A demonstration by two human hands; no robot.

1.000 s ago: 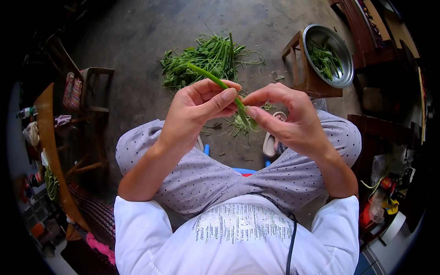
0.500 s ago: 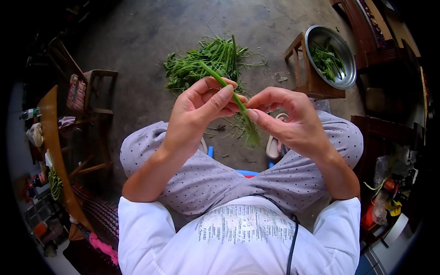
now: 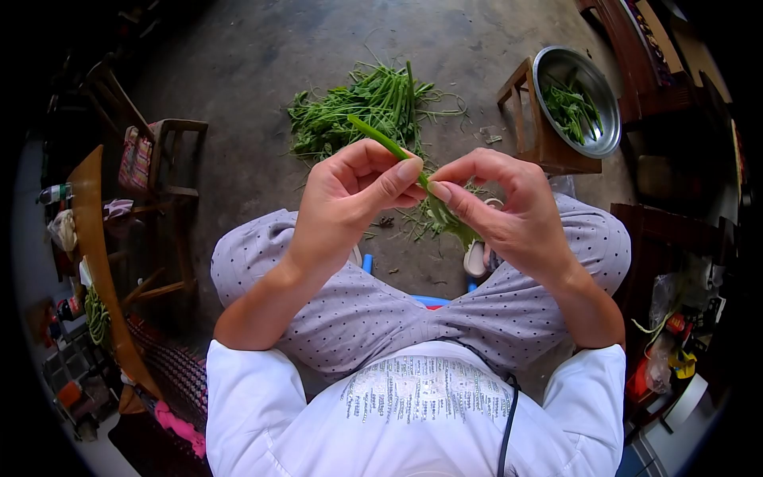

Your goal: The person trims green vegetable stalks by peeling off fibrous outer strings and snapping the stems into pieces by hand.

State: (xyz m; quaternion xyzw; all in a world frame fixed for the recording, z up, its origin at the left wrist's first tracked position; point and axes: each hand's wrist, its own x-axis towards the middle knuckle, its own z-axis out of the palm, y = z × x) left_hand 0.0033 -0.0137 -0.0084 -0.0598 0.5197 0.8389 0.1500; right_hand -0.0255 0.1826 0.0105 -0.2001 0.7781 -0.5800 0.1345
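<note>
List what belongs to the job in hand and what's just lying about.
Job, apparently:
- green stem in both hands
- heap of greens on floor
- metal basin holding greens
- wooden stool under it

Seemingly lying about:
- pink cloth
- plastic bottle

Green stalk (image 3: 377,137) | white shirt (image 3: 413,429) | grey trousers (image 3: 342,310), dark dots | silver basin (image 3: 606,127) | pink cloth (image 3: 180,427)
</note>
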